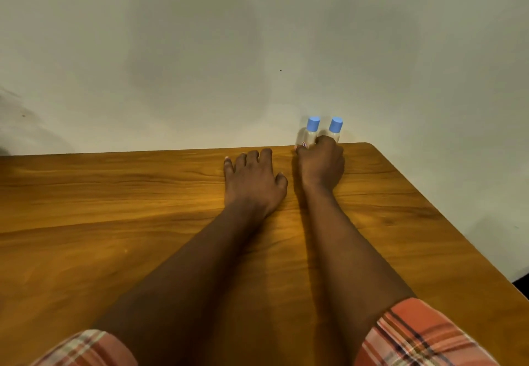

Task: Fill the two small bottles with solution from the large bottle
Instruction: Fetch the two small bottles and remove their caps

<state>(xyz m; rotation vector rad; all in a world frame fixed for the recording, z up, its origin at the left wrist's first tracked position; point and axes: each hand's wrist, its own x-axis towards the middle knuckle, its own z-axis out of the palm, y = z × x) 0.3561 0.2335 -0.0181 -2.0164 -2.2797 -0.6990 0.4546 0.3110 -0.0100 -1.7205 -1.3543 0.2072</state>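
Observation:
Two small clear bottles with blue caps stand upright side by side at the far edge of the wooden table (143,208), against the wall: the left bottle (310,132) and the right bottle (335,128). My right hand (322,165) reaches to them, its fingers curled round the lower parts of both. My left hand (253,179) rests flat on the table just left of the right hand, fingers spread and holding nothing. No large bottle is in view.
A plain pale wall (257,51) rises directly behind the table's far edge. The table's rounded far right corner (369,145) lies just right of the bottles, and its right edge runs diagonally toward me.

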